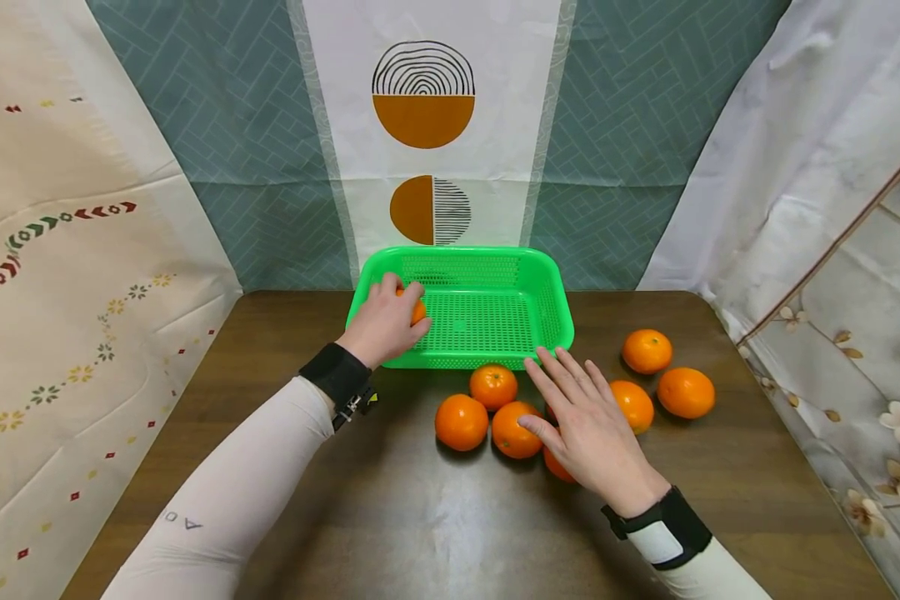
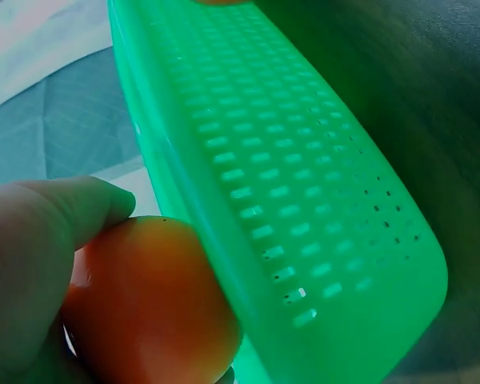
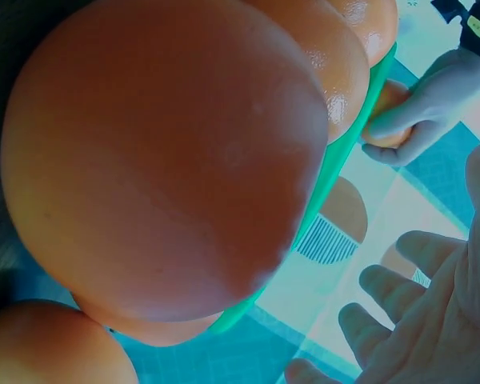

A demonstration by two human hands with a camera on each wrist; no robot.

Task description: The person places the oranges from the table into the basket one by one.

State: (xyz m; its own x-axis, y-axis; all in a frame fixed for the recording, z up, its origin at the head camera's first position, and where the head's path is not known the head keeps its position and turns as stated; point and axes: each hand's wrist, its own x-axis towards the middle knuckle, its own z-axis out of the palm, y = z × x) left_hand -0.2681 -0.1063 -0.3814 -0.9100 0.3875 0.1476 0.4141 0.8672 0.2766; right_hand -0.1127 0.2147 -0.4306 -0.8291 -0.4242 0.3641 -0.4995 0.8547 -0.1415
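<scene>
My left hand [image 1: 390, 323] grips an orange [image 1: 419, 312] at the left end of a green plastic basket [image 1: 457, 363]. In the left wrist view, thumb and fingers curl round that orange [image 2: 152, 308], which sits right at the basket's rim [image 2: 194, 200]. My right hand [image 1: 591, 429] hovers palm down with its fingers spread over a group of oranges and grips none of them. Beside its thumb lies one orange [image 1: 515, 432], and another [image 1: 633, 407] shows past its little finger. Other oranges under the palm are partly hidden.
Two more oranges, one nearer the basket [image 1: 493, 387] and one to its left [image 1: 461, 422], lie in front of it. Farther right on the brown table [image 1: 765, 467] are an orange [image 1: 647, 351] and its neighbour [image 1: 686, 394]. Patterned cloth [image 1: 607, 125] hangs behind.
</scene>
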